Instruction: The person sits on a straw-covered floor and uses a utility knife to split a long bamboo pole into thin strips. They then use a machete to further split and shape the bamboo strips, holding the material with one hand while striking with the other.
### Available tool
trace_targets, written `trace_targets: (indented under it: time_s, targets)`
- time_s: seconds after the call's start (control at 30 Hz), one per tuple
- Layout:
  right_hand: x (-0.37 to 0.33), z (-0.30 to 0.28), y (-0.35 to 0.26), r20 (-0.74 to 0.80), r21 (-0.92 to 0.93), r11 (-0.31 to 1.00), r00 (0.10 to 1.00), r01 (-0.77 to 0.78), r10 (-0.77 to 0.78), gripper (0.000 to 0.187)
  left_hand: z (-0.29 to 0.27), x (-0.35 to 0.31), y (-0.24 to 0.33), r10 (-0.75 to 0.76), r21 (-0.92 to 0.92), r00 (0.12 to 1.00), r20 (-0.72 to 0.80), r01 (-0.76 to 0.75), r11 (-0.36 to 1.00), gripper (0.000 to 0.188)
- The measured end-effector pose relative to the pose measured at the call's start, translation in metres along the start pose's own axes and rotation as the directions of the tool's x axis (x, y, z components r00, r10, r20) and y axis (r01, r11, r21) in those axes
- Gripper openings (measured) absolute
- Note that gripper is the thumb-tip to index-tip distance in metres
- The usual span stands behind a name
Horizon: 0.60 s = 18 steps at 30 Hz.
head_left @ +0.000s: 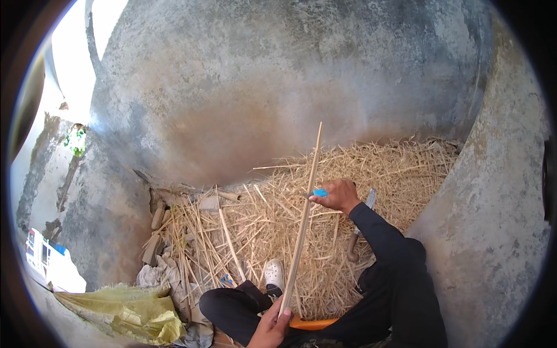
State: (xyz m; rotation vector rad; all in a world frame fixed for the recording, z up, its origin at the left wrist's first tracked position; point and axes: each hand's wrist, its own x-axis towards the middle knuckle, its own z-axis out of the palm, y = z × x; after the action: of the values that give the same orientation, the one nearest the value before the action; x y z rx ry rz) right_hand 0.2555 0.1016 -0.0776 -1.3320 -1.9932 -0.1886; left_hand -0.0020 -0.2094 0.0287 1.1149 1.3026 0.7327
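In the head view, a person in dark clothes sits low, legs folded, with both bare hands around a long pale strip. The strip slants up in front of the body, its base near the lower edge and its thin tip in front of the wall.

The left hand grasps the strip at its lower end, the thumb lying along it. The right hand, higher up, has its fingers clenched round a blue tool, whose dark end meets the strip; whether it bites into it cannot be told.

Just beside the right forearm, partly covered by it, a knife lies on the straw, wooden handle toward the person. The straw spreads up to the wall. Longer sticks lie to the left, and a yellowish sack is crumpled at the lower left. A pale shoe shows just left of the strip, and something orange between the legs.
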Motion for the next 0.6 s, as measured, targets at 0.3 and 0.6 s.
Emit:
trace_targets:
  time_s: [0.3,0.6]
  targets:
    - [0.003,-0.014,0.117,0.168,-0.232,0.856,0.848,-0.462,0.503,0.082,0.008,-0.030,-0.004,-0.191,-0.288,0.965,0.181,0.238,0.928,0.040]
    - [0.003,-0.026,0.058,0.200,0.164,0.868,0.877,-0.469,0.437,0.080,-0.028,0.026,-0.009,-0.103,-0.534,0.974,0.204,0.199,0.822,0.043]
